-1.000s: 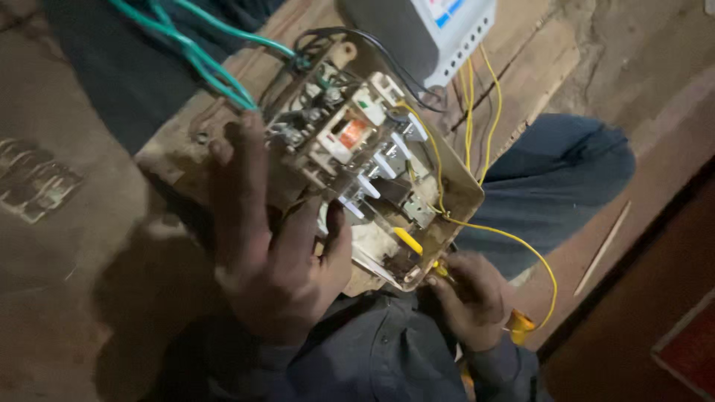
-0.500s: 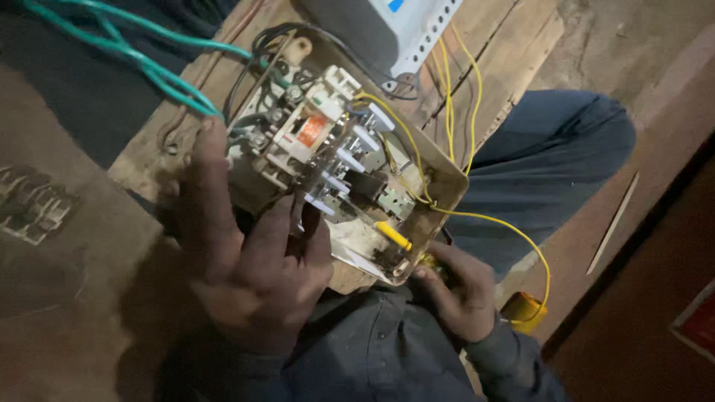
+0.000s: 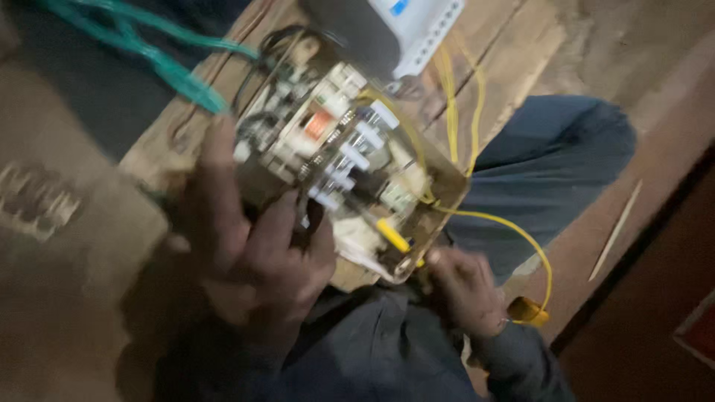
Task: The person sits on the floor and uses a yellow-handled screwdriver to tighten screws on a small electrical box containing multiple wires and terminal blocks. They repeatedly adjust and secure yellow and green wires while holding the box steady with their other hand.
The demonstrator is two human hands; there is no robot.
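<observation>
the left hand lay spread wide, fingers extended over the near left edge of the open electrical box, bracing it rather than gripping. the right hand was curled at the box's lower right corner, beside a yellow-handled tool that lay inside the box; motion blur prevented telling whether the fingers closed on anything. the box rested tilted on a wooden board, above the person's lap. it was packed with white breaker-type parts and an orange-faced unit. judged from its build, the assembly was rigid and moderately heavy, with fragile terminals and loose wiring; the outer casing edges appeared the safe places to hold it. yellow wires left the box toward a yellow object near the right wrist. green cable ran off the upper left. a white device sat beyond the box.
</observation>
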